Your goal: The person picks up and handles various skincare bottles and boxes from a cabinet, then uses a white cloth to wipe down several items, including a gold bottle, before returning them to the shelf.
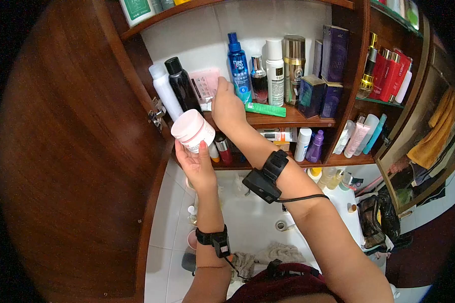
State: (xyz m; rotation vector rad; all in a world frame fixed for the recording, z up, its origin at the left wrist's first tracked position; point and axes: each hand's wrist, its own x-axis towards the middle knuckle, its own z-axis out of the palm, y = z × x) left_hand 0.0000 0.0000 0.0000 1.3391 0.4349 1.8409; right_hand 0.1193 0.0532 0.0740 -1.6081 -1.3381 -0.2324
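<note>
My left hand is closed around a pale pink cream jar, tilted in front of the cabinet shelf. On the middle shelf my right hand is curled at the right edge of a pink printed packet, its fingers partly hidden behind the hand. To the left of the packet stand a black bottle and a white spray can. Just right of my right hand are a blue spray bottle and a green tube lying flat.
Farther right stand a white bottle, a gold-brown bottle and dark blue boxes. A brown cabinet door hangs open at the left. Small bottles line the lower shelf. Below are a white sink and a grey cloth.
</note>
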